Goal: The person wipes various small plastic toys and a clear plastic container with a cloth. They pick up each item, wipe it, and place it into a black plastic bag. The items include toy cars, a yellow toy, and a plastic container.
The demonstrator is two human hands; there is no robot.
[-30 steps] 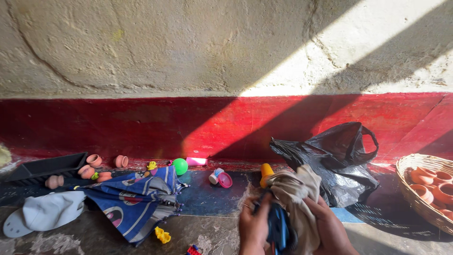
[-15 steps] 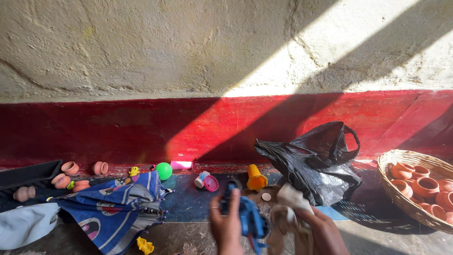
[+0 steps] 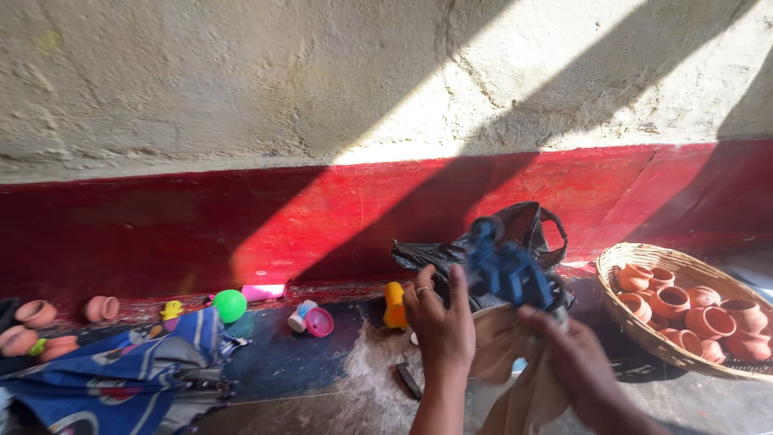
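A person's left hand (image 3: pixel 441 318) grips a blue plastic toy (image 3: pixel 506 270) held up at centre frame, fingers closed around its lower end, while the right hand (image 3: pixel 576 362), blurred at lower right, clutches a beige cloth (image 3: pixel 503 354) hanging just beneath the toy. Behind them a black plastic bag (image 3: pixel 527 229) slumps against the red base of the wall (image 3: pixel 241 217); a woven basket (image 3: pixel 644 334) of small clay pots (image 3: pixel 672 300) sits at the right edge. Along the floor to the left lie an orange cone (image 3: pixel 394 304), a pink lid (image 3: pixel 320 321), a green ball (image 3: pixel 230 305) and, lower left, a folded blue umbrella (image 3: pixel 121 379).

Wiping would likely go best with the toy gripped firmly and turned so the cloth reaches its recesses.

The toy's exact kind is hard to make out through motion blur. The right hand's fingers are smeared, the cloth runs off the bottom edge, and the umbrella and basket are cut by the frame.
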